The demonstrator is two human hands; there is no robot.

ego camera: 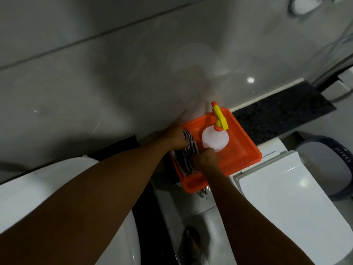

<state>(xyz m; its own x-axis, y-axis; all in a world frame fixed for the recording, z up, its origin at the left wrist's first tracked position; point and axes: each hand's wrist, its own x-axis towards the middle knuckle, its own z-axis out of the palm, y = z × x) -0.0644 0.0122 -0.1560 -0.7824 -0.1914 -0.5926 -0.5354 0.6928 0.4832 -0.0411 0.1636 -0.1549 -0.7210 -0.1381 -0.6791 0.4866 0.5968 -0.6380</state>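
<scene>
An orange tray [242,150] sits on a dark stone ledge against the wall. A white spray bottle [214,139] with a yellow and orange trigger head [219,116] lies in the tray. A black-and-white striped cloth [186,155] lies at the tray's left end. My left hand [174,137] grips the far end of the cloth. My right hand [205,159] holds its near end, fingers curled, right beside the bottle's base.
A white sink basin [47,192] is at lower left. A closed white toilet lid [290,203] is at right, with a grey bin [328,165] beyond it. The dark stone ledge [282,113] runs along the glossy tiled wall. A foot [193,243] stands on the floor below.
</scene>
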